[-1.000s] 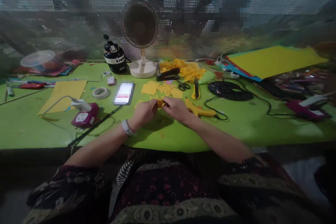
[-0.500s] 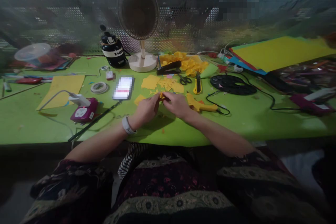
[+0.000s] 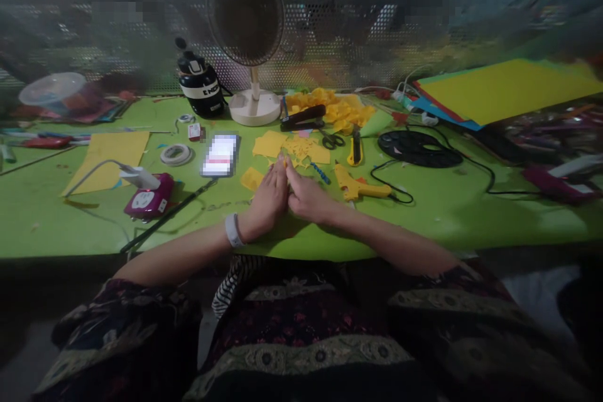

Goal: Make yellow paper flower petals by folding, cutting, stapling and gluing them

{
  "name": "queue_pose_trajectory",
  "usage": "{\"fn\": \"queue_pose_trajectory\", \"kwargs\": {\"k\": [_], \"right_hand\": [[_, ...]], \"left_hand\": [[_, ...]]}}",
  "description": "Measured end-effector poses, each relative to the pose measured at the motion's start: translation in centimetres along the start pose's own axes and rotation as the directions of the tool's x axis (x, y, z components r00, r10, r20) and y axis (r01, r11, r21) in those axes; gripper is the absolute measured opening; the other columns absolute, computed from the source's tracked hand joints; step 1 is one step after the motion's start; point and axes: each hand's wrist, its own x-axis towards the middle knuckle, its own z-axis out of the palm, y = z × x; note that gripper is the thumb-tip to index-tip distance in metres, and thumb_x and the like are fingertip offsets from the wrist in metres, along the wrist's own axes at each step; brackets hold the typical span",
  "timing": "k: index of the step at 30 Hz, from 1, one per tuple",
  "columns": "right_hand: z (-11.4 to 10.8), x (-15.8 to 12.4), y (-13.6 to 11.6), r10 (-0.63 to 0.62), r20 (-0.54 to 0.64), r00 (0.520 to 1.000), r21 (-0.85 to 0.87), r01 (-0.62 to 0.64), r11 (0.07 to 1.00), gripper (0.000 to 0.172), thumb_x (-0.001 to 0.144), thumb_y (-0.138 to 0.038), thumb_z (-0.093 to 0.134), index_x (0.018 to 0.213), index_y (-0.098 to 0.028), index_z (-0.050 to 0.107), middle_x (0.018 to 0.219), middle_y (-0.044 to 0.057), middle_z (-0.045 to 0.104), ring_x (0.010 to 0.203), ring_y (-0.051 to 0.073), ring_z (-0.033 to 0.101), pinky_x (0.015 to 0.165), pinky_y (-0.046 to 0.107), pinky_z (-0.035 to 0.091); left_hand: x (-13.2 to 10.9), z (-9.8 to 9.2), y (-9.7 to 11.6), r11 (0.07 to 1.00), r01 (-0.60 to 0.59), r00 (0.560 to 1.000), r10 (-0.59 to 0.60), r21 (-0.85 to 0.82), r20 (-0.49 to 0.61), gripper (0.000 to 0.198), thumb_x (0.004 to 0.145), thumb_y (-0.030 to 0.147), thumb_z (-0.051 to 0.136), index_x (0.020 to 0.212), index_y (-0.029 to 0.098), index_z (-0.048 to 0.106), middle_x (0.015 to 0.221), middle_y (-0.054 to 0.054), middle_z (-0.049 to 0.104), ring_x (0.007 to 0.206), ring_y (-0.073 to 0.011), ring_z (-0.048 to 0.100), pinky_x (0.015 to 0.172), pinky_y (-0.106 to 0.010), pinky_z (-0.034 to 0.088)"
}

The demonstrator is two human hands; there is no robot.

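Observation:
My left hand (image 3: pixel 271 196) and my right hand (image 3: pixel 308 196) meet over the green table, pressed against each other with fingers pointing away from me. A small folded piece of yellow paper (image 3: pixel 284 163) shows between their fingertips; most of it is hidden. Just beyond lie yellow paper scraps (image 3: pixel 306 149) and a yellow sheet (image 3: pixel 269 144). Beside my right hand are a blue twisted strip (image 3: pixel 320 173) and a yellow glue gun (image 3: pixel 360 188). Another yellow paper piece (image 3: pixel 251 179) is left of my left hand.
Behind the scraps are a black stapler (image 3: pixel 303 118), scissors (image 3: pixel 333 140), a yellow cutter (image 3: pixel 355 149) and yellow paper petals (image 3: pixel 343 111). A phone (image 3: pixel 220 155), tape roll (image 3: pixel 176 154) and purple power adapter (image 3: pixel 149 198) sit left. A fan (image 3: pixel 255 107) and bottle (image 3: pixel 202 89) stand behind.
My hands have gone from pinching the yellow paper to lying pressed together around it, fingers straighter. The blue twisted strip beside my right hand now shows. The view has shifted slightly.

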Motion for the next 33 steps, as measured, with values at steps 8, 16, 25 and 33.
{"fn": "queue_pose_trajectory", "kwargs": {"k": [8, 16, 25, 33], "right_hand": [[-2.5, 0.9, 2.0, 0.054, -0.027, 0.998, 0.252, -0.045, 0.967, 0.067, 0.083, -0.013, 0.042, 0.149, -0.018, 0.045, 0.143, 0.008, 0.059, 0.132, 0.025, 0.054, 0.115, 0.047, 0.038], [-2.7, 0.7, 1.8, 0.149, 0.008, 0.989, 0.217, -0.147, 0.965, 0.047, 0.084, -0.013, 0.049, 0.128, -0.011, 0.066, 0.110, 0.012, 0.074, 0.090, 0.022, 0.069, 0.085, 0.039, 0.054], [-2.7, 0.9, 2.4, 0.143, -0.268, 0.953, 0.099, -0.121, 0.988, 0.022, 0.088, -0.020, 0.055, 0.095, -0.015, 0.075, 0.086, 0.006, 0.076, 0.073, 0.017, 0.068, 0.071, 0.029, 0.051], [-2.7, 1.0, 2.8, 0.114, -0.272, 0.956, 0.095, -0.091, 0.991, 0.021, 0.090, -0.019, 0.054, 0.097, -0.014, 0.073, 0.088, 0.006, 0.076, 0.077, 0.018, 0.068, 0.073, 0.029, 0.051]], "left_hand": [[2.0, -1.4, -2.3, 0.919, 0.150, 0.989, -0.139, -0.364, 0.056, 0.057, 0.096, 0.024, 0.042, 0.152, 0.019, 0.036, 0.143, -0.016, 0.057, 0.133, -0.0279, 0.054, 0.113, -0.047, 0.043], [2.5, -2.3, -1.9, 0.832, 0.259, 0.965, -0.237, -0.490, 0.107, 0.031, 0.094, 0.031, 0.050, 0.113, 0.017, 0.070, 0.106, -0.009, 0.075, 0.097, -0.0213, 0.069, 0.092, -0.036, 0.054], [2.8, -3.1, -2.0, 0.810, 0.304, 0.947, -0.316, -0.501, 0.063, 0.019, 0.085, 0.030, 0.060, 0.086, 0.014, 0.072, 0.080, -0.006, 0.074, 0.072, -0.0172, 0.065, 0.068, -0.028, 0.051], [3.0, -3.0, -2.1, 0.631, 0.342, 0.914, -0.394, -0.696, 0.092, 0.052, 0.076, 0.025, 0.069, 0.125, 0.011, 0.063, 0.101, -0.011, 0.076, 0.088, -0.0191, 0.072, 0.082, -0.035, 0.059]]}}
